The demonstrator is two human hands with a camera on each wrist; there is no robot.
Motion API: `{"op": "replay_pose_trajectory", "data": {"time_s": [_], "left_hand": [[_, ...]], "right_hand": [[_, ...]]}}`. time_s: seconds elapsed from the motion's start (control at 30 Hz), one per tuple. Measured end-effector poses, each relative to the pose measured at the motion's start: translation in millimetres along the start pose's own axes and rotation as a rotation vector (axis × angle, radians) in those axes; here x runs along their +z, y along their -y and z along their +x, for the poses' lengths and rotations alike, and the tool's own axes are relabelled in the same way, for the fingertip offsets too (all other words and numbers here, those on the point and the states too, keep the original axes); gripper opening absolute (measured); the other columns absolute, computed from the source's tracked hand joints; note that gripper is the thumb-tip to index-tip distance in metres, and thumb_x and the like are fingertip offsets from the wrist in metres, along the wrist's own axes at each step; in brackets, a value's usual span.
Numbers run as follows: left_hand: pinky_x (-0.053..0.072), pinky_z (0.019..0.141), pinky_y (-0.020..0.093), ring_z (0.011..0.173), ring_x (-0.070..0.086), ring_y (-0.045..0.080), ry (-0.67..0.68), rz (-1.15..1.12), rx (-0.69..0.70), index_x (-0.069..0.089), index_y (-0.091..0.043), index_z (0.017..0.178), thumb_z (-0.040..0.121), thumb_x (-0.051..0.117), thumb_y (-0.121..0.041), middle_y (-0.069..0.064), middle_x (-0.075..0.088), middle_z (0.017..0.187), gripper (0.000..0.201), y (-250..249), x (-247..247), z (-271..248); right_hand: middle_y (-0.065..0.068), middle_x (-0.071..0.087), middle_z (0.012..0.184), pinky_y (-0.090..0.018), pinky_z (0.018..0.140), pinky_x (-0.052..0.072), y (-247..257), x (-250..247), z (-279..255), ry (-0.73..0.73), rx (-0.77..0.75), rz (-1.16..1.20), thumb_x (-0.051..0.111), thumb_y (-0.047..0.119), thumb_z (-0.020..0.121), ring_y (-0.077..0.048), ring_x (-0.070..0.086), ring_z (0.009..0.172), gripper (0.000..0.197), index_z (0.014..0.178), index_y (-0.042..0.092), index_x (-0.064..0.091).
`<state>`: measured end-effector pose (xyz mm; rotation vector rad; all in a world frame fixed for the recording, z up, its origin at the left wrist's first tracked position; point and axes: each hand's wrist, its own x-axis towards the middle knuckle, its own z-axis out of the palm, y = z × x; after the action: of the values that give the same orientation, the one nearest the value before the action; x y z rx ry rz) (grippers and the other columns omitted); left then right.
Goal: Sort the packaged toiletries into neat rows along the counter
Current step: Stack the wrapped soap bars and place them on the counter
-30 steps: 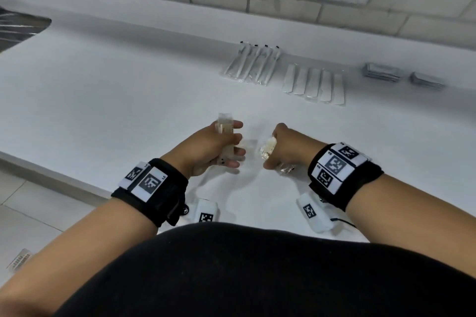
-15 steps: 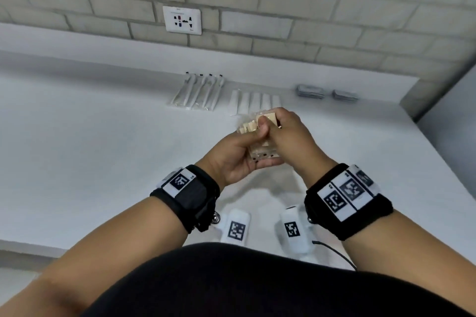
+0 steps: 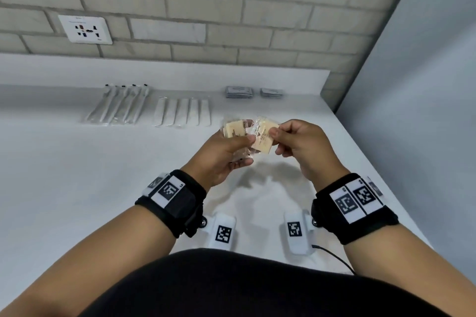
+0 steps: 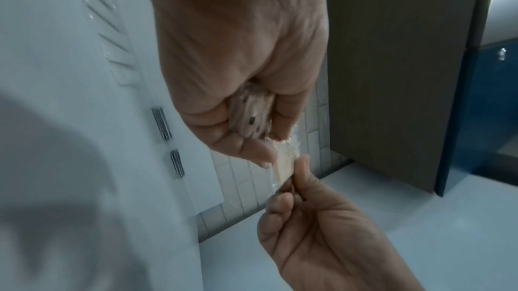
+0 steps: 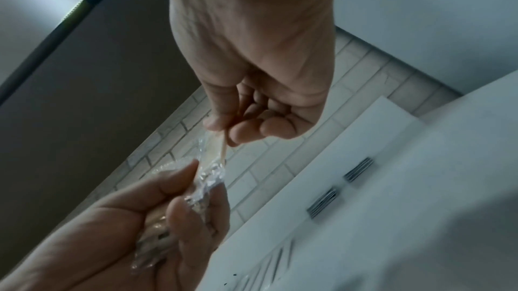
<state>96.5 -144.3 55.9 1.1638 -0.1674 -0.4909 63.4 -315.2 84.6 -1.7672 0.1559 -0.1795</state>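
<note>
Above the white counter (image 3: 77, 175), my left hand (image 3: 219, 154) grips a small stack of clear-wrapped, cream-coloured packets (image 3: 233, 130), thumb pressed on top and fingers curled beneath. My right hand (image 3: 301, 147) pinches one more packet (image 3: 264, 136) of the same kind between thumb and forefinger, its other fingers curled into the palm; this packet stands edge-on just beside the stack, at 3 o'clock from it. In the left wrist view the stack (image 4: 253, 116) sits deep in my closed fingers while the single packet (image 4: 284, 165) hangs between both hands. Along the back of the counter lie the sorted rows: at 11 o'clock from my hands, long clear-wrapped items with dark tips (image 3: 118, 105); at 12 o'clock, flat white sachets (image 3: 183, 112) side by side; at 1 o'clock, two low piles of grey packets (image 3: 239, 92), near each other but apart. A wall socket (image 3: 85, 29) is set in the brick wall (image 3: 257, 8) at 10 o'clock.
</note>
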Motion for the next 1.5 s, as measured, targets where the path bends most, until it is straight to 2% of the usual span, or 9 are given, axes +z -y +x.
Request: {"op": "replay_pose_trajectory", "data": {"time_s": [0.17,0.6,0.83,1.0,1.07,1.2,1.3,1.4,1.5], "left_hand": [[0.059,0.069,0.029,0.087,0.070,0.017,0.072,0.018,0.054,0.061,-0.010,0.117,0.092,0.057,-0.004,0.004,0.072,0.097,0.025,8.8,26.1,15.0],[0.058,0.064,0.028,0.084,0.071,0.020,-0.007,-0.039,0.023,0.060,-0.016,0.110,0.092,0.057,-0.007,0.003,0.071,0.092,0.020,10.6,39.2,40.5],[0.054,0.057,0.024,0.064,0.064,0.010,-0.081,-0.028,0.026,0.057,-0.020,0.108,0.088,0.063,-0.004,-0.003,0.065,0.077,0.026,6.0,28.5,44.2],[0.054,0.058,0.025,0.068,0.064,0.013,-0.108,0.017,0.027,0.057,-0.020,0.105,0.088,0.063,-0.004,0.000,0.064,0.082,0.024,9.2,32.4,47.2],[0.056,0.061,0.026,0.075,0.066,0.016,-0.116,0.036,0.010,0.056,-0.019,0.105,0.090,0.063,-0.008,0.003,0.065,0.087,0.019,10.7,32.8,48.4],[0.056,0.057,0.025,0.076,0.070,0.017,-0.114,-0.040,-0.144,0.060,-0.016,0.099,0.090,0.063,-0.035,0.005,0.070,0.091,0.021,9.1,31.6,47.3],[0.055,0.057,0.021,0.071,0.068,0.012,-0.047,-0.019,-0.149,0.065,-0.017,0.092,0.086,0.068,-0.020,0.000,0.070,0.083,0.008,6.9,30.4,44.7],[0.053,0.058,0.022,0.071,0.065,0.012,-0.015,0.197,-0.067,0.062,-0.014,0.105,0.082,0.071,-0.005,-0.002,0.067,0.080,0.027,5.3,29.4,43.4],[0.050,0.058,0.023,0.067,0.065,0.009,0.037,0.344,-0.046,0.059,-0.009,0.116,0.081,0.071,-0.002,-0.002,0.067,0.081,0.037,4.8,29.3,41.9]], "right_hand": [[0.000,0.060,0.058,-0.025,0.053,0.043,-9.3,-23.5,5.7,0.009,0.044,0.053,0.069,0.018,0.087,-0.015,0.060,0.050,0.018,0.072,0.012,0.060],[0.005,0.062,0.061,-0.026,0.060,0.045,-15.5,-48.6,33.4,0.125,-0.037,-0.091,0.053,0.009,0.096,-0.014,0.059,0.055,0.022,0.075,0.014,0.057],[0.007,0.064,0.060,-0.027,0.060,0.043,-16.0,-53.1,40.7,0.193,-0.076,-0.169,0.058,0.012,0.093,-0.011,0.059,0.056,0.017,0.076,0.013,0.059],[0.004,0.063,0.064,-0.025,0.053,0.041,-24.4,-50.7,38.6,0.199,0.001,0.025,0.065,0.007,0.087,-0.017,0.057,0.057,0.013,0.081,0.016,0.060],[0.004,0.062,0.069,-0.021,0.056,0.042,-26.2,-51.0,36.3,0.152,-0.071,-0.003,0.070,0.004,0.083,-0.012,0.056,0.060,0.017,0.080,0.018,0.060],[0.006,0.055,0.091,-0.012,0.077,0.040,-25.9,-49.9,34.1,-0.053,-0.459,-0.365,0.073,0.009,0.079,-0.006,0.054,0.085,0.013,0.080,0.021,0.068],[0.000,0.056,0.105,-0.021,0.089,0.042,-37.2,-48.2,32.5,0.014,-0.635,-0.563,0.067,0.006,0.081,-0.016,0.054,0.104,0.015,0.086,0.018,0.075],[0.004,0.060,0.108,-0.016,0.080,0.045,-32.0,-52.7,32.5,0.025,-0.313,-0.267,0.059,0.003,0.089,-0.010,0.059,0.095,0.026,0.099,0.027,0.068],[0.004,0.067,0.079,-0.026,0.057,0.045,-20.3,-53.7,35.0,0.136,-0.042,-0.072,0.066,0.012,0.089,-0.014,0.061,0.064,0.012,0.097,0.020,0.066]]}}
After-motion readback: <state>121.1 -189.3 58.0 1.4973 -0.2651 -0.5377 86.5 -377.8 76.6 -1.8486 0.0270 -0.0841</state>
